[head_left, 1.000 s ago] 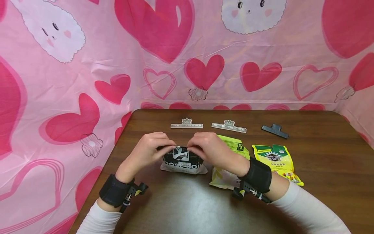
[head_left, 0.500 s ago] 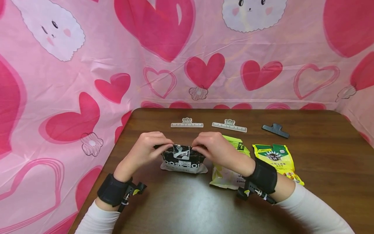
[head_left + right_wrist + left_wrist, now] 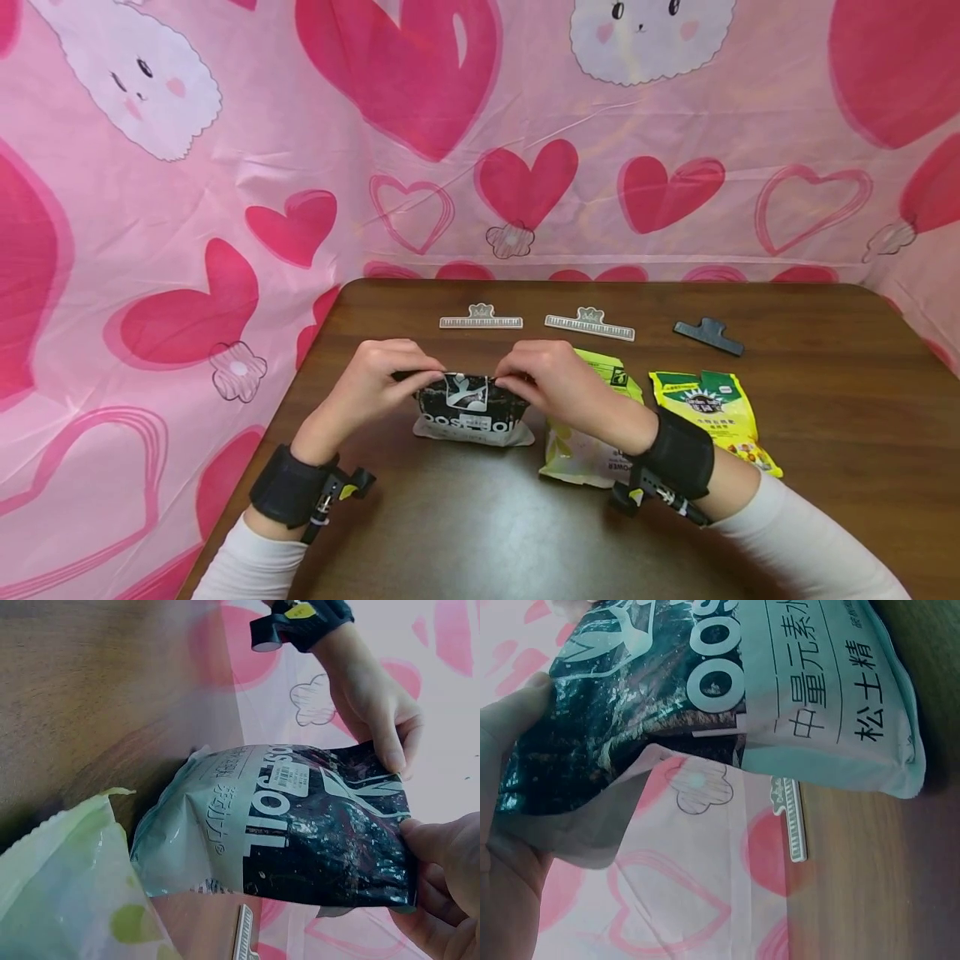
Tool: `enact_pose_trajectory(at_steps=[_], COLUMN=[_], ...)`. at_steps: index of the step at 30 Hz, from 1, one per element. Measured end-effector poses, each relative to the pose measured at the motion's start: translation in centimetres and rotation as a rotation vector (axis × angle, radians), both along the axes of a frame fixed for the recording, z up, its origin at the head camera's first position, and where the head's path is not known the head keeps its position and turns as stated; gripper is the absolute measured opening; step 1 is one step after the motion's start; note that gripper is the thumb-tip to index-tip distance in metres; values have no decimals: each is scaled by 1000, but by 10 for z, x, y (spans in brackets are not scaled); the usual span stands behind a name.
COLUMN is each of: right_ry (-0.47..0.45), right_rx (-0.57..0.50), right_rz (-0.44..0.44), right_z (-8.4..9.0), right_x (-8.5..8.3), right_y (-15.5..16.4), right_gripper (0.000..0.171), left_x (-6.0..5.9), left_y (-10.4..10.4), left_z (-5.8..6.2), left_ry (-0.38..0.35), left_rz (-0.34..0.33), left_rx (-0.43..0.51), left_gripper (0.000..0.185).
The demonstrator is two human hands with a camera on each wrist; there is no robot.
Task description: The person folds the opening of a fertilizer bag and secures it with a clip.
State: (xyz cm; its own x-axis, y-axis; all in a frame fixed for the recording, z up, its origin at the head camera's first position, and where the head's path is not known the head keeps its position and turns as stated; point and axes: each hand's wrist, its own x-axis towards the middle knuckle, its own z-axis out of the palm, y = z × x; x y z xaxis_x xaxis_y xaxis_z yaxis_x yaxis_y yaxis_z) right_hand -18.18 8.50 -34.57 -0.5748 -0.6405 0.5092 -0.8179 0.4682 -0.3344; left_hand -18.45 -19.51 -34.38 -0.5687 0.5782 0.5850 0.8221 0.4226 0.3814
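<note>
Upright, black-and-white pouch (image 3: 471,408), bold lettering.

The head camera looked forward and down from above the near edge of the table (image 3: 825,400). Both wrist cameras sat very close to the black bag (image 3: 468,407), facing it from opposite ends. All three views shared that bag (image 3: 705,682) (image 3: 300,817).

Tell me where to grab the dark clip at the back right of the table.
Take the dark clip by the short tab that sticks up at its middle, coming from above. It lies flat on the table, its long bar too low to get fingers under, and only the tab rises. Nothing crowds it: the yellow snack bag lies nearer the person.
</note>
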Motion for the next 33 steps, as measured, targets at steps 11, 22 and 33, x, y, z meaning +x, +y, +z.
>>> enact_pose_trajectory(at_steps=[11,22,33], right_ry=[-27,-5,-23], right_rx=[30,24,23], right_rz=[-32,-18,-35], right_z=[2,-1,-2], right_x=[1,0,1], right_y=[9,11,16], right_gripper=[7,6,8], left_x=[-1,-4,-5], left_y=[-11,-11,-14], left_z=[-5,-8,-9], left_ry=[-5,36,-54], left_rz=[49,32,42], left_rx=[23,85,79], left_gripper=[21,19,19])
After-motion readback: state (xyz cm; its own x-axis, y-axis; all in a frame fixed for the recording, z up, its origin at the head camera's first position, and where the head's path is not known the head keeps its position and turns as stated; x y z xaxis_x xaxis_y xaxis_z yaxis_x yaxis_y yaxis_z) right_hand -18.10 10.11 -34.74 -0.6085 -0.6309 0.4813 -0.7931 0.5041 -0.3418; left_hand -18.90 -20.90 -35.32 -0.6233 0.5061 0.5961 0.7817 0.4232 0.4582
